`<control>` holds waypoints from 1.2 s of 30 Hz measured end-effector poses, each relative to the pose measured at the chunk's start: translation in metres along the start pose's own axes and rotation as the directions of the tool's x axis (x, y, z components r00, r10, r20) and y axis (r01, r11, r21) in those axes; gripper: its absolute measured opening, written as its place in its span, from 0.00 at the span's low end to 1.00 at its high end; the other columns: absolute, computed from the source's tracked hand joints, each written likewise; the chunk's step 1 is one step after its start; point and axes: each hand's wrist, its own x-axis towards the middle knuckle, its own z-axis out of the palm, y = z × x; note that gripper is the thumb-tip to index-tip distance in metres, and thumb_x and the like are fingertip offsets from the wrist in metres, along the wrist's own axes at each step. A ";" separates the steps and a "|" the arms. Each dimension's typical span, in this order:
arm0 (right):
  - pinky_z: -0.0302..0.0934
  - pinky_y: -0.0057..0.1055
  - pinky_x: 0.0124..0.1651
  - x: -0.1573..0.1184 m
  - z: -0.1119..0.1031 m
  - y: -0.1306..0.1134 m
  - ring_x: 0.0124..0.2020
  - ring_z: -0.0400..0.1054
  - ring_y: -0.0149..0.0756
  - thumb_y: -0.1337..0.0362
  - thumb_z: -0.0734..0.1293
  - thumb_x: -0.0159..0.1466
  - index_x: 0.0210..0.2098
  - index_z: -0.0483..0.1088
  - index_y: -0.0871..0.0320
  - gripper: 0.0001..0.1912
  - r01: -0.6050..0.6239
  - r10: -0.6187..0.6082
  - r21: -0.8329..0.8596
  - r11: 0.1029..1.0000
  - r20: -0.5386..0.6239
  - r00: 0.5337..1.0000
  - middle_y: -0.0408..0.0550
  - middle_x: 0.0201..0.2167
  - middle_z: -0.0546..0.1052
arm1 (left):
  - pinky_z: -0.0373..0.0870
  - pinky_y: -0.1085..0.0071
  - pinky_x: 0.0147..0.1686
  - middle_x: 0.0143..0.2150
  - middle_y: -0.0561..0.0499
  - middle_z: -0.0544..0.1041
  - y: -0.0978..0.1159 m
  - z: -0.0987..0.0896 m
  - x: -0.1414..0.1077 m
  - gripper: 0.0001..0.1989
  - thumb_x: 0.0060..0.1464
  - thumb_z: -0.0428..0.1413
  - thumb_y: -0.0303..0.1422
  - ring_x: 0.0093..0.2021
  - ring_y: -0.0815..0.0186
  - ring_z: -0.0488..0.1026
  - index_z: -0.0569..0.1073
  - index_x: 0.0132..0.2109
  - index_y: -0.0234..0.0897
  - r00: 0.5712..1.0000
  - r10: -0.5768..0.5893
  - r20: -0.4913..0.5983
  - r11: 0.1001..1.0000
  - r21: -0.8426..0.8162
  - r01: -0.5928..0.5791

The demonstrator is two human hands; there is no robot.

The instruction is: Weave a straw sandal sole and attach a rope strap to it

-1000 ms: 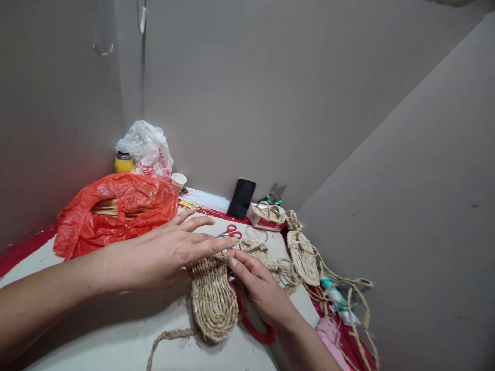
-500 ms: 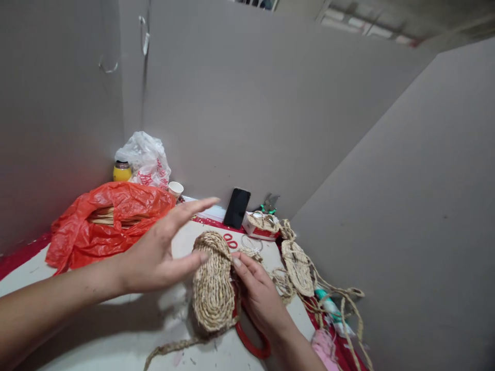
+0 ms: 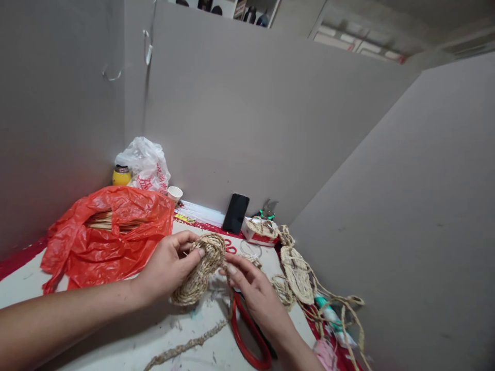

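Observation:
A coiled, sole-shaped piece of braided straw [image 3: 199,273] is held tilted above the white table. My left hand [image 3: 176,263] grips its left side, thumb on the top face and fingers behind. At its right edge my right hand [image 3: 247,281] is closed, thumb and fingers pinching the braid. From there the loose braid [image 3: 187,346] hangs down and trails across the table toward the front. A red-handled tool [image 3: 247,332], probably scissors, lies beneath my right hand, its far end hidden.
An orange plastic bag [image 3: 116,252] with flat tan pieces sits left. A black phone [image 3: 235,213] leans at the back, beside a straw-filled box [image 3: 261,232] and green-handled cutters [image 3: 268,208]. Another straw sole [image 3: 297,273] and loose cords lie right. A white cup [image 3: 175,193] stands back left.
My left hand, open before, has closed on the straw sole. The sole has tilted, with its lower end swung left. The red handles show more, and the view has shifted slightly.

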 end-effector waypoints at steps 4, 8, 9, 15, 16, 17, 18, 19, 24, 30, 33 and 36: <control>0.62 0.43 0.52 -0.008 -0.004 -0.005 0.48 0.69 0.44 0.55 0.65 0.63 0.47 0.69 0.56 0.16 0.268 -0.357 -0.339 0.902 -0.236 0.904 0.54 0.45 0.76 | 0.66 0.74 0.32 0.31 0.53 0.76 -0.003 -0.001 -0.004 0.06 0.56 0.52 0.29 0.30 0.69 0.71 0.74 0.38 0.35 0.978 0.203 0.050 0.881 0.427 -0.205; 0.63 0.40 0.49 -0.020 0.006 -0.002 0.46 0.68 0.41 0.68 0.67 0.61 0.51 0.65 0.55 0.18 0.540 -0.714 -0.622 0.566 -0.043 0.699 0.51 0.44 0.75 | 0.66 0.73 0.33 0.31 0.52 0.76 -0.015 0.003 -0.009 0.06 0.57 0.51 0.28 0.31 0.68 0.71 0.73 0.40 0.35 0.944 0.290 0.156 0.766 0.553 -0.327; 0.62 0.40 0.49 -0.021 0.008 -0.001 0.46 0.68 0.41 0.70 0.67 0.60 0.51 0.64 0.56 0.20 0.583 -0.761 -0.658 0.476 0.024 0.648 0.52 0.43 0.74 | 0.67 0.73 0.34 0.32 0.51 0.76 -0.017 0.004 -0.010 0.06 0.57 0.52 0.27 0.32 0.68 0.72 0.73 0.40 0.34 0.933 0.313 0.178 0.746 0.562 -0.358; 0.61 0.43 0.43 -0.020 0.010 -0.001 0.40 0.67 0.42 0.75 0.67 0.58 0.44 0.68 0.60 0.14 0.625 -0.800 -0.745 0.232 0.220 0.559 0.53 0.37 0.74 | 0.68 0.70 0.36 0.33 0.49 0.77 -0.027 0.006 -0.014 0.06 0.57 0.52 0.26 0.33 0.65 0.73 0.72 0.41 0.34 0.894 0.356 0.271 0.651 0.614 -0.445; 0.61 0.42 0.42 -0.019 0.010 -0.001 0.38 0.67 0.41 0.76 0.67 0.58 0.42 0.68 0.60 0.13 0.637 -0.803 -0.740 0.218 0.234 0.548 0.52 0.35 0.75 | 0.68 0.70 0.36 0.33 0.49 0.77 -0.027 0.006 -0.014 0.07 0.57 0.52 0.26 0.34 0.65 0.73 0.72 0.42 0.35 0.894 0.357 0.270 0.647 0.619 -0.445; 0.61 0.42 0.41 -0.019 0.010 -0.001 0.36 0.67 0.40 0.76 0.67 0.58 0.40 0.68 0.61 0.11 0.648 -0.809 -0.733 0.207 0.244 0.535 0.52 0.34 0.75 | 0.68 0.70 0.37 0.33 0.49 0.77 -0.028 0.006 -0.015 0.07 0.57 0.52 0.26 0.34 0.65 0.73 0.72 0.42 0.35 0.896 0.357 0.264 0.647 0.622 -0.441; 0.61 0.41 0.40 -0.018 0.010 -0.001 0.35 0.67 0.39 0.76 0.67 0.58 0.39 0.68 0.61 0.11 0.658 -0.814 -0.727 0.194 0.254 0.522 0.51 0.32 0.75 | 0.68 0.70 0.37 0.33 0.49 0.77 -0.027 0.006 -0.016 0.07 0.57 0.52 0.26 0.34 0.65 0.73 0.72 0.42 0.35 0.898 0.356 0.259 0.649 0.623 -0.437; 0.61 0.41 0.40 -0.018 0.011 -0.001 0.35 0.67 0.39 0.77 0.68 0.58 0.39 0.68 0.62 0.10 0.666 -0.819 -0.723 0.187 0.260 0.512 0.52 0.32 0.75 | 0.68 0.70 0.37 0.33 0.49 0.77 -0.027 0.007 -0.017 0.07 0.57 0.52 0.26 0.34 0.65 0.73 0.71 0.42 0.35 0.901 0.352 0.254 0.653 0.623 -0.431; 0.60 0.41 0.41 -0.018 0.012 0.003 0.35 0.69 0.38 0.78 0.67 0.57 0.39 0.68 0.63 0.11 0.690 -0.834 -0.703 0.174 0.267 0.483 0.52 0.32 0.77 | 0.67 0.72 0.33 0.31 0.51 0.74 -0.022 0.010 -0.023 0.04 0.56 0.51 0.25 0.31 0.67 0.72 0.68 0.40 0.35 0.902 0.373 0.219 0.657 0.624 -0.423; 0.61 0.41 0.41 -0.021 0.010 0.008 0.36 0.69 0.38 0.80 0.66 0.57 0.40 0.70 0.64 0.12 0.718 -0.847 -0.662 0.214 0.240 0.474 0.52 0.32 0.77 | 0.67 0.75 0.31 0.30 0.53 0.72 -0.019 0.014 -0.025 0.07 0.56 0.50 0.23 0.29 0.68 0.71 0.63 0.42 0.37 0.873 0.437 0.215 0.631 0.619 -0.468; 0.61 0.41 0.41 -0.021 0.010 0.008 0.36 0.68 0.38 0.80 0.66 0.57 0.41 0.70 0.63 0.13 0.717 -0.849 -0.660 0.223 0.231 0.476 0.52 0.32 0.76 | 0.67 0.75 0.31 0.30 0.52 0.72 -0.020 0.013 -0.026 0.08 0.56 0.49 0.22 0.29 0.68 0.71 0.62 0.42 0.37 0.852 0.464 0.242 0.589 0.634 -0.501; 0.61 0.40 0.40 -0.020 0.013 0.008 0.36 0.68 0.38 0.80 0.65 0.58 0.40 0.70 0.64 0.12 0.723 -0.851 -0.658 0.210 0.240 0.466 0.52 0.32 0.75 | 0.68 0.73 0.31 0.31 0.51 0.73 -0.022 0.012 -0.026 0.08 0.57 0.48 0.23 0.30 0.67 0.71 0.62 0.44 0.37 0.826 0.488 0.282 0.538 0.647 -0.540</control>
